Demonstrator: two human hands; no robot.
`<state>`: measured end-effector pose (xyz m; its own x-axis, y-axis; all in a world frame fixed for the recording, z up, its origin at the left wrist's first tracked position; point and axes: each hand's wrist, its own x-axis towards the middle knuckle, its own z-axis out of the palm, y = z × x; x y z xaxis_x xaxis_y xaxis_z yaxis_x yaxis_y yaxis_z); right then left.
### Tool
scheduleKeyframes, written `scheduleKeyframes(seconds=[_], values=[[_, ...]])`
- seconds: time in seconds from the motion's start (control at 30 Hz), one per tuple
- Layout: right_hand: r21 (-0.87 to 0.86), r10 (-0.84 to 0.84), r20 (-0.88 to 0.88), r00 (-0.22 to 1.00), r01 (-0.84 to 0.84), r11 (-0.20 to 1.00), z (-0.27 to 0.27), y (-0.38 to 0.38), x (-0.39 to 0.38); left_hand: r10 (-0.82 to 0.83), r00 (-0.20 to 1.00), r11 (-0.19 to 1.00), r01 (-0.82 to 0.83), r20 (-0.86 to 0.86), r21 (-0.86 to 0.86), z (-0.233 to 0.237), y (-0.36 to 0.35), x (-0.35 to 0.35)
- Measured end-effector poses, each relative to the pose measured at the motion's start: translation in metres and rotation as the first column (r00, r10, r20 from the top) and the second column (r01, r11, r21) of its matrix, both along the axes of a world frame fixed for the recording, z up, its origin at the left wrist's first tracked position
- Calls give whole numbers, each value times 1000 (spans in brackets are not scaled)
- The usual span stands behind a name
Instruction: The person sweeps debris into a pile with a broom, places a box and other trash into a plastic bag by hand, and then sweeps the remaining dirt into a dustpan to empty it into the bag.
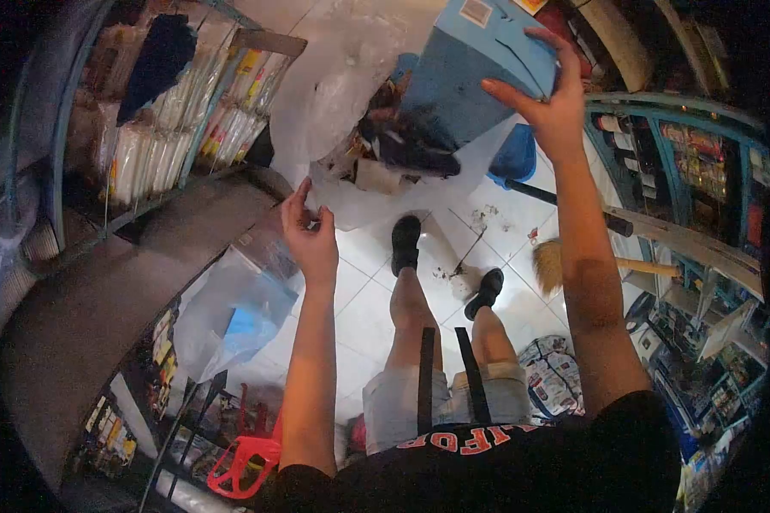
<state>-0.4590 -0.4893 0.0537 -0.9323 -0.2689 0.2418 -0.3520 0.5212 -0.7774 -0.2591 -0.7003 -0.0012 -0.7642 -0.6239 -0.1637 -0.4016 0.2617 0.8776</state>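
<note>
My right hand (558, 107) grips a light-blue cardboard box (479, 73) by its right end, thumb on one side and fingers on the other. The box is tilted over the mouth of a large translucent plastic bag (338, 94). Dark rubbish and crumpled scraps (402, 150) lie in the bag, partly hidden by the box. My left hand (310, 235) is at the bag's near left edge, its fingers curled in a pinch on the thin plastic.
A blue dustpan (515, 154) and a straw broom (549, 267) lie to the right. Dirt bits (449, 272) dot the tiled floor by my feet. Shelves with packaged goods (145, 162) flank both sides. A red plastic stool (246, 466) stands at lower left.
</note>
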Motion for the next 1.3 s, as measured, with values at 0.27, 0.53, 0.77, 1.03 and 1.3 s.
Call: scheduleKeyframes(seconds=[0.27, 0.53, 0.77, 1.03, 1.3], values=[[-88, -8, -225, 974, -12, 996, 83, 7, 21, 13, 999, 999, -12, -30, 32, -15, -1, 6], [-118, -42, -410, 911, -7, 993, 129, 26, 25, 39, 995, 994, -30, -92, 100, -14, -1, -4], [-632, -411, 46, 911, 345, 694, 149, 14, 14, 3, 999, 998, 0, -39, 57, -5, -3, -6], [-270, -15, -183, 983, -35, 962, 93, -46, 17, 44, 988, 998, -35, -151, 60, -8, -3, -6], [170, 61, -89, 994, -45, 984, 47, -30, 39, -5, 996, 995, 14, -90, 96, -5, -16, -4]])
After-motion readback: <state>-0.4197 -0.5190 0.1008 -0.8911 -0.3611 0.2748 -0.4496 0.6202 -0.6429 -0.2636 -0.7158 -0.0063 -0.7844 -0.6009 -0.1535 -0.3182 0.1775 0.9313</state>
